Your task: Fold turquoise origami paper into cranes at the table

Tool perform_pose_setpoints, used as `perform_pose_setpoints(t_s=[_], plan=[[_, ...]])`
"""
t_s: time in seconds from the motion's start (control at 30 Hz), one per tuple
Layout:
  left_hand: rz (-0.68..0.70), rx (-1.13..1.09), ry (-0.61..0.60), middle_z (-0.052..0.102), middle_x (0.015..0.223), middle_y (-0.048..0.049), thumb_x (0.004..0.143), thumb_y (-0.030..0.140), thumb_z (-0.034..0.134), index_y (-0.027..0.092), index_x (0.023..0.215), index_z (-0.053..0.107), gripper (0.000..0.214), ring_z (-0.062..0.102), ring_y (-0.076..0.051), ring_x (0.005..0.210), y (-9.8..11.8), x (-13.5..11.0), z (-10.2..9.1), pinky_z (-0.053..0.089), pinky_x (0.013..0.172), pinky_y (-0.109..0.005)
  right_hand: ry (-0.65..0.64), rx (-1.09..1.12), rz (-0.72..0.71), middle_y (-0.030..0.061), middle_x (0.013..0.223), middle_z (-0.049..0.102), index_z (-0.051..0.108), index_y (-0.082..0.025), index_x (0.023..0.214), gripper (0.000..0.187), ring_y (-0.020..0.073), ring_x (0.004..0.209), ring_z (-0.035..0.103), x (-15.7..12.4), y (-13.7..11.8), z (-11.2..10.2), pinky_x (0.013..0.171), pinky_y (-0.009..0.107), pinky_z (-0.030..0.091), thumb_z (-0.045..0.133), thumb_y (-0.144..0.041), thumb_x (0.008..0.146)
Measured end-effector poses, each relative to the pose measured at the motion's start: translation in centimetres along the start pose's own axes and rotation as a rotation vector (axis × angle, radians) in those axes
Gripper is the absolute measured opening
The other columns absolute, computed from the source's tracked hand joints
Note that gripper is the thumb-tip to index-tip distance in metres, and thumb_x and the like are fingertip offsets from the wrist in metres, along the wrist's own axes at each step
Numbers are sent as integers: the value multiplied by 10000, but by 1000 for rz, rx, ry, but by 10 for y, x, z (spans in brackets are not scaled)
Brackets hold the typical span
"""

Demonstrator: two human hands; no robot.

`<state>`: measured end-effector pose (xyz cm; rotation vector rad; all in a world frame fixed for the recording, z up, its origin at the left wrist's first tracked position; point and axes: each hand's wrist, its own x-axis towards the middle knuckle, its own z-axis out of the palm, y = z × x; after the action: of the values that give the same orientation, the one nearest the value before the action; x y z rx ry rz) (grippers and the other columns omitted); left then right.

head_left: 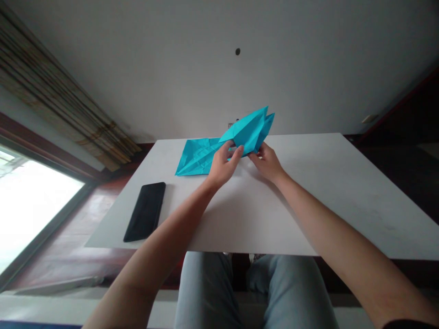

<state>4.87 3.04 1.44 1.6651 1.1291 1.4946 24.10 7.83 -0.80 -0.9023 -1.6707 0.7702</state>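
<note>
Bare arms (174, 233) reach over the tabletop (329, 183). There, my left hand (222, 167) and right hand (270, 165) pinch folded blue paper (247, 130); flat blue paper (196, 157) lies left, maybe joined. I think I'm shaping folds, so the next press should be soft.

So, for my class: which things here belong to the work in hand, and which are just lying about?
In the work:
blue paper, folded, between left hand and right hand
white table, beneath

Lying about:
black phone, on the table's left side
</note>
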Motion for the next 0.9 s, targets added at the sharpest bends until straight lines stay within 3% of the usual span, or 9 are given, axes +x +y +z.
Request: perform_pose_setpoints(t_s=[0.1,0.2,0.4,0.5,0.67,0.77,0.9], plan=[[-26,-9,31,770,912,-29,1008,591,855,235,992,735,376,746,-190,790,0,3,-1,552,710,-296,-51,80,15,88,1193,892,808,-280,1164,618,324,1067,812,0,-1,2,964,502,660,802,-843,908],[-61,28,112,745,848,-6,986,504,876,229,964,767,296,658,-157,683,-3,6,-3,496,657,-285,-92,151,45,84,1161,899,815,-273,1116,664,315,1080,813,0,0,6,1055,527,661,782,-901,902],[-73,-26,163,780,950,-11,970,480,895,234,971,778,273,678,-154,750,-10,11,-5,546,718,-276,-78,278,103,49,1023,870,770,-282,1087,690,260,920,804,3,-1,9,867,442,699,861,-914,826],[-101,-74,157,749,910,-2,966,492,904,239,970,770,286,651,-142,736,-13,14,-5,526,690,-262,-78,281,106,41,991,854,749,-289,1086,696,247,864,792,4,-2,8,790,417,693,853,-927,829],[-112,-92,160,755,955,-27,988,566,896,236,1009,719,375,718,-166,866,-9,13,-1,567,776,-276,-41,270,86,4,871,797,703,-292,1098,656,212,743,761,4,-2,7,703,380,670,861,-881,856],[-28,-45,135,753,991,-39,962,633,913,244,1042,677,462,731,-179,905,-3,7,0,576,816,-305,59,195,81,-13,847,786,695,-297,1099,566,202,714,756,5,-1,4,629,349,631,876,-784,874],[194,197,155,750,1046,-26,798,506,1074,264,1157,659,600,725,-194,954,-1,-1,1,584,899,-340,100,72,30,3,892,823,738,-292,1108,476,222,744,777,3,-5,0,642,372,633,876,-690,887]])
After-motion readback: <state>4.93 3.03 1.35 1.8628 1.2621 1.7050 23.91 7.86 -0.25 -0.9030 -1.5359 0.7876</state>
